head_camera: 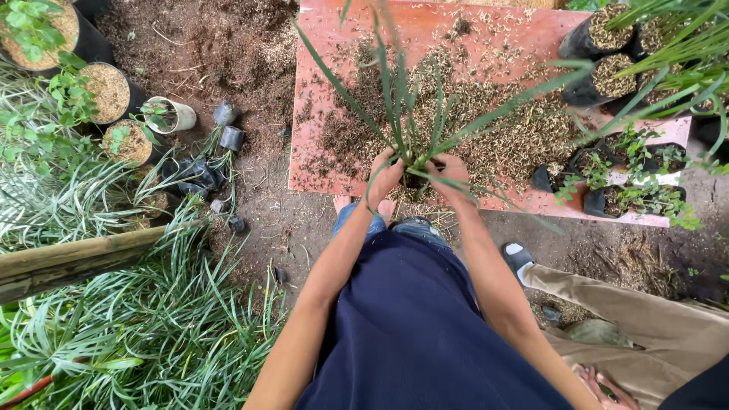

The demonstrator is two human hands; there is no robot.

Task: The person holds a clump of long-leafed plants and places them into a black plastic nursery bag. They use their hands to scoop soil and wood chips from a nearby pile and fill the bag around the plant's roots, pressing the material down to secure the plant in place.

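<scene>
— Leaves hide most of it. What can you make out in the head view?

— Both hands meet at the near edge of the reddish desk (pixel 486 30). The left hand (pixel 385 179) and the right hand (pixel 449 178) each have their grip clamped around the base of a grass-like plant (pixel 406 114). Its root end sits in something dark between the palms, too covered to say what it is.

— How does the plant look?

— Long, narrow green blades fan upward and outward, some blurred close to the camera, several cut off at the top edge.

— And the surface?

— Pale husk and dark soil (pixel 501 137) are strewn across the desk. Black grow bags (pixel 600 45) filled with husk stand at its far right, and small seedlings (pixel 630 190) in bags at its near right.

— Around it?

— Bare earth ground (pixel 220 53), pots (pixel 114 91) at the left, dense grass clumps (pixel 152 334) below them. Another person's tan trouser leg (pixel 630 311) enters from the right, mostly out of frame.
</scene>
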